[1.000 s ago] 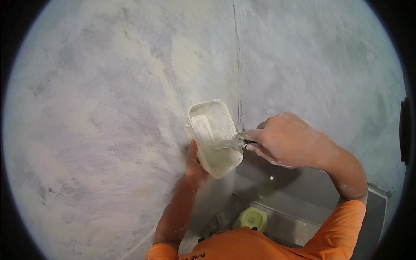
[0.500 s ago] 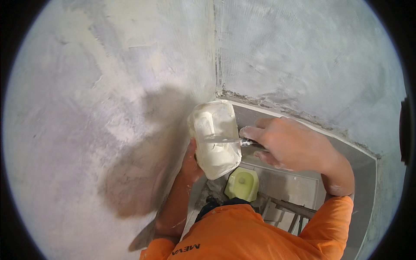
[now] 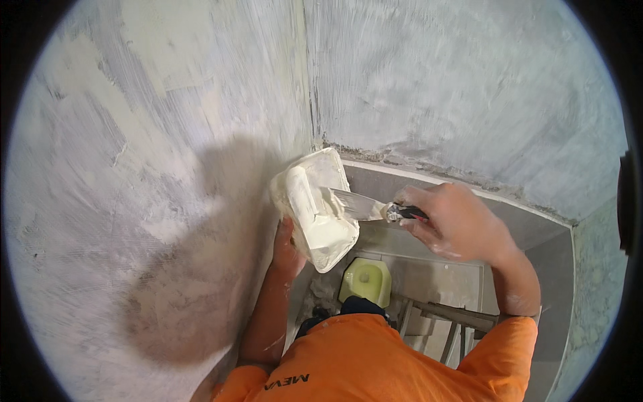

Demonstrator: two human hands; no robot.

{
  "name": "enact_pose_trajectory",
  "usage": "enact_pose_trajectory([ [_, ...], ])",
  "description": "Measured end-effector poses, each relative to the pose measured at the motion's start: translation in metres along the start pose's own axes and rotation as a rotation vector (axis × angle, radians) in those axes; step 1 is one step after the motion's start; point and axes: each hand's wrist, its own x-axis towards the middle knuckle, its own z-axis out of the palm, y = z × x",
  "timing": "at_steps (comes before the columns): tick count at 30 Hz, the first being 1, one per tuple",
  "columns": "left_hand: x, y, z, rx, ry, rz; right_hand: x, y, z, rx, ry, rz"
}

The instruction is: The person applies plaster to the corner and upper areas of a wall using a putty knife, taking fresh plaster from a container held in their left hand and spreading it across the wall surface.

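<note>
My left hand (image 3: 288,251) grips a white plastic tub (image 3: 335,249) from its left side, some fingers hidden beneath it. Creamy white putty (image 3: 328,231) coats the tub's inside. In my right hand (image 3: 455,221) is a putty knife (image 3: 362,206) with a dark handle and a wide metal blade. The blade's tip reaches over the tub's right rim and rests at the putty. White smears mark the fingers of my right hand.
A plastered wall (image 3: 167,100) rises close on the left, meeting another grey wall (image 3: 455,87) at a corner. Below are a yellow-green squat toilet (image 3: 365,280), a wooden-looking frame with bars (image 3: 455,315) and grey wall tiles (image 3: 556,268).
The knife has drawn back to the right, so more of its blade shows outside the tub. The tub has shifted slightly left and tilted, and the view has moved a little.
</note>
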Motion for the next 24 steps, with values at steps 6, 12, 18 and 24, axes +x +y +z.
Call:
enact_pose_trajectory([
  [6,0.002,0.011,0.032,-0.031,-0.108,0.14,-0.014,-0.001,0.025,-0.122,0.098,-0.034],
  [12,0.008,0.026,0.08,-0.004,0.123,0.114,0.001,0.031,0.02,0.302,0.033,-0.08],
  [18,-0.003,0.052,0.137,0.031,0.339,0.131,0.025,0.057,0.01,1.001,-0.235,0.118],
  [24,-0.033,0.071,0.156,0.164,0.176,0.113,0.031,0.039,-0.024,1.4,-0.378,0.031],
])
